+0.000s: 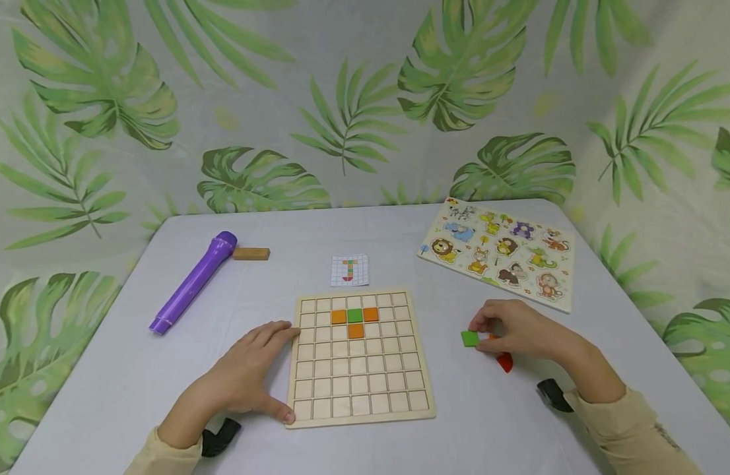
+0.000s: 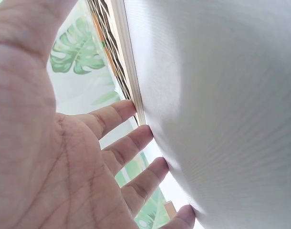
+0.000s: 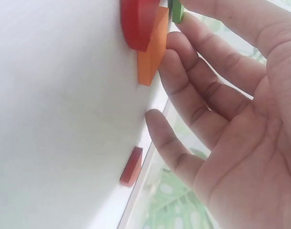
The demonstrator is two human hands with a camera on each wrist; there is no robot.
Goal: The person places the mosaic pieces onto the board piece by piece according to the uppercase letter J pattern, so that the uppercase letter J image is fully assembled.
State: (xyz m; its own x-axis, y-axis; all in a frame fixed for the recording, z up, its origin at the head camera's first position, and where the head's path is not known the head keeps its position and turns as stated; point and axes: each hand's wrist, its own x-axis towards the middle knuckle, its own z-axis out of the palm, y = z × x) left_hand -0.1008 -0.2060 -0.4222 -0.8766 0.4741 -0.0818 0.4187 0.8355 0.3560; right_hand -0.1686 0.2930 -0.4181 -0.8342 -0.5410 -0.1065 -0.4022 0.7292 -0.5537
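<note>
A wooden grid board (image 1: 358, 369) lies on the table with three orange tiles (image 1: 356, 330) and one green tile (image 1: 355, 315) in its upper cells. My left hand (image 1: 240, 373) spreads along the board's left side, thumb at the lower corner and fingertips (image 2: 144, 131) against the edge. Right of the board, my right hand (image 1: 516, 330) pinches a green square tile (image 1: 469, 338) between thumb and index finger. Beneath that hand are a red rounded piece (image 1: 505, 361) and an orange piece (image 3: 154, 52), mostly hidden from the head view. Another red piece (image 3: 131, 167) shows in the right wrist view.
Behind the board lies a small pattern card (image 1: 350, 270) with a coloured hook-like figure. An animal puzzle board (image 1: 501, 254) is at the back right. A purple microphone-shaped stick (image 1: 193, 284) and a wooden block (image 1: 251, 254) lie at the back left.
</note>
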